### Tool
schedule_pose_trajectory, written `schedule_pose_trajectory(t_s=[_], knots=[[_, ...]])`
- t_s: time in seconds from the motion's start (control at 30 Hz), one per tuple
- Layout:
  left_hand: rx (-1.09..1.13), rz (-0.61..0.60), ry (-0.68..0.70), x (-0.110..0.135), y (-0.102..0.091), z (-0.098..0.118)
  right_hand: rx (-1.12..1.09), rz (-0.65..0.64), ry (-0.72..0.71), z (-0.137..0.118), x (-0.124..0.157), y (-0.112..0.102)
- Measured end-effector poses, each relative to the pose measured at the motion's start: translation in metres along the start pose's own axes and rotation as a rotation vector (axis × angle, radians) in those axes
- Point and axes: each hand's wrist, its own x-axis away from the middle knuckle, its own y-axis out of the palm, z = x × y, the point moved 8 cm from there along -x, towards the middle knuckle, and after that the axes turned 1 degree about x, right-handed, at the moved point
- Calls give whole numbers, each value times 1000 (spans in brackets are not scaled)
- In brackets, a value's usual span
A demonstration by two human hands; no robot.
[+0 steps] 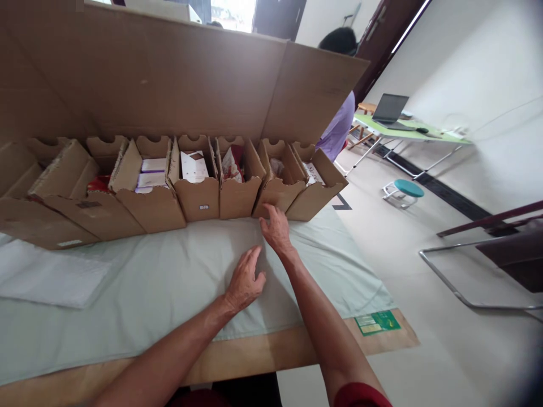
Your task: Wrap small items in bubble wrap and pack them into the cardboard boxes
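My right hand (276, 227) is at the front of a cardboard bin (278, 195), second from the right in a row; I cannot tell whether its fingertips touch the cardboard. Nothing shows in its parted fingers. Nearer to me, my left hand (246, 281) hovers over or rests on the pale green cloth (169, 282), thumb apart from the fingers, holding nothing. The neighbouring bins contain a red and white packet (233, 164), a white box (194, 167), white and purple boxes (153, 180) and a white printed item (313, 174).
A tall cardboard sheet (169, 79) stands behind the bins. Clear plastic packaging (51, 274) lies at the left. Beyond the table are a person in a purple top (337, 127), a green folding table (407, 133) with a laptop (389, 110), a teal stool (408, 187) and a metal-framed chair (449, 282).
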Motion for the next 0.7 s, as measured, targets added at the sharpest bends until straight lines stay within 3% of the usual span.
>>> schedule_pose_trajectory(t_s=[0.23,0.37,0.47,0.57,0.7], knots=[[-1,-25,-5,0,2,1,-41,48,55,12,-5,-2],[-4,-29,9,-1,2,1,-164,168,40,5,4,-34],[-8,-31,26,0,2,1,-150,217,42,-9,-8,-65],[-17,-37,24,1,2,0,21,144,69,-19,-41,-84],[-24,-48,15,1,4,0,256,-62,140,-10,-87,-86]])
